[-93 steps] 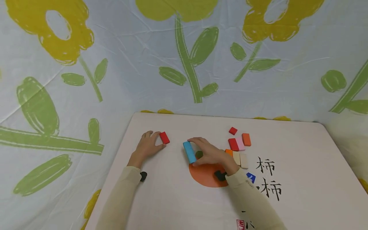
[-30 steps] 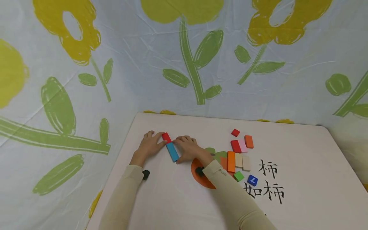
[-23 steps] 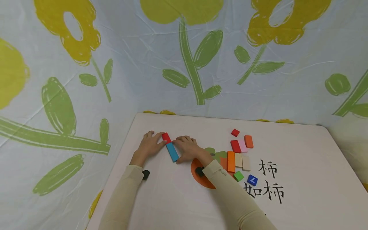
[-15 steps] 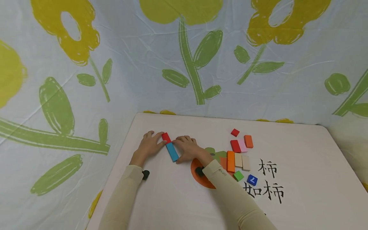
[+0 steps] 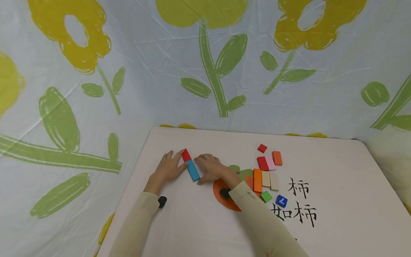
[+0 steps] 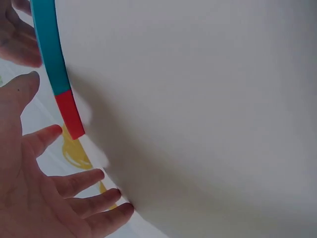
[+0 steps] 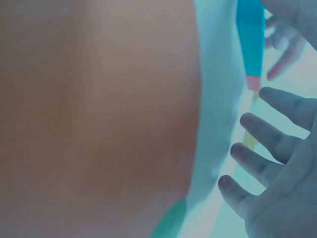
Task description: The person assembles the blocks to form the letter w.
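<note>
Wide at left hand [image 5: 169,168], just beside red block [image 6: 70,115], cannot tell if touching; wide too at right hand [image 5: 211,169], near light-blue block [image 5: 193,171], laid end to end with the red between hands. Beyond right hand: long orange block [image 5: 257,181], green block [image 5: 266,196].

In the head view, soft, even light falls round the left hand [image 5: 168,167] and the right hand [image 5: 211,166]. A faint shadow lies beside the right sleeve [image 5: 264,222], behind that hand. The left wrist view is dimmer and grey, with a smudgy shadow just past the left hand. The blue block [image 6: 52,54] by that hand looks bent like a bow. The right wrist view is hazy and blue-green round the right hand, and brown and blurry further out. The red block [image 7: 253,83] there looks pale pink.
</note>
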A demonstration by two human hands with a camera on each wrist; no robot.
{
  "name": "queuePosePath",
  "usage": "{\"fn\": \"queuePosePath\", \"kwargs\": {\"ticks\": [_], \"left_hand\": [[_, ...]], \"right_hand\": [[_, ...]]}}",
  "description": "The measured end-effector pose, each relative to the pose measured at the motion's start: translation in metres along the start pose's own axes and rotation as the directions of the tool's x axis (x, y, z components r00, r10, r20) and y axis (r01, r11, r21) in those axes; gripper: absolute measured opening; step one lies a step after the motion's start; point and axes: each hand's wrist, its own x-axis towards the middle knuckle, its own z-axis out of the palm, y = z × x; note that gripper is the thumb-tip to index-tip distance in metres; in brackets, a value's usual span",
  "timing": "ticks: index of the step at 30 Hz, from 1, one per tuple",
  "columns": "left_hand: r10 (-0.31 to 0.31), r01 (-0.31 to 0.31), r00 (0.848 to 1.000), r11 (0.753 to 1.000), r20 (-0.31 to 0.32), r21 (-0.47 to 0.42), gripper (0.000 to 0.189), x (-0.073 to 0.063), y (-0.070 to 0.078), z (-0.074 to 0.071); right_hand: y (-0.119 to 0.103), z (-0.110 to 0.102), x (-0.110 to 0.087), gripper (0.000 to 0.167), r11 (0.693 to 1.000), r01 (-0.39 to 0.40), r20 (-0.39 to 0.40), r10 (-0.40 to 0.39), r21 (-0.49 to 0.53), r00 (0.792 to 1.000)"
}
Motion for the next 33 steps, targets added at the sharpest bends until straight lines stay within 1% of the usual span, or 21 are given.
{"fn": "queuePosePath", "kwargs": {"ticks": [3, 7, 12, 18, 22, 26, 28, 33], "left_hand": [[-0.005, 0.005, 1.000, 1.000, 0.005, -0.001, 0.077, -0.008, 0.005, 0.002], [0.000, 0.000, 1.000, 1.000, 0.004, 0.001, 0.078, -0.014, 0.010, 0.004], [-0.010, 0.009, 0.999, 1.000, 0.038, 0.016, 0.079, -0.016, 0.015, 0.008], [-0.029, 0.027, 0.998, 0.999, 0.053, 0.045, 0.080, -0.017, 0.018, 0.013], [-0.031, 0.028, 0.998, 0.999, 0.051, 0.046, 0.080, -0.019, 0.020, 0.014], [-0.031, 0.029, 0.998, 0.999, 0.046, 0.038, 0.080, -0.022, 0.022, 0.014], [-0.031, 0.029, 0.999, 0.999, 0.044, 0.041, 0.080, -0.023, 0.022, 0.014], [-0.029, 0.027, 0.999, 0.999, 0.036, 0.046, 0.080, -0.023, 0.021, 0.015]], "right_hand": [[0.000, -0.004, -0.010, 0.086, 0.999, -0.005, -0.038, 0.006, 0.047, 0.999], [0.001, -0.010, -0.026, 0.082, 0.997, -0.008, -0.108, 0.016, 0.072, 0.994], [0.003, -0.019, -0.051, 0.076, 0.990, 0.010, -0.197, 0.019, 0.143, 0.980], [0.011, -0.023, -0.087, 0.066, 0.983, 0.037, -0.288, 0.017, 0.179, 0.957], [0.018, -0.022, -0.113, 0.060, 0.975, 0.049, -0.365, 0.034, 0.218, 0.930], [0.028, -0.023, -0.142, 0.058, 0.965, 0.052, -0.436, 0.067, 0.255, 0.897], [0.035, -0.022, -0.156, 0.057, 0.966, 0.050, -0.473, 0.079, 0.253, 0.877], [0.053, -0.021, -0.188, 0.054, 0.979, 0.028, -0.573, 0.093, 0.200, 0.814]]}}
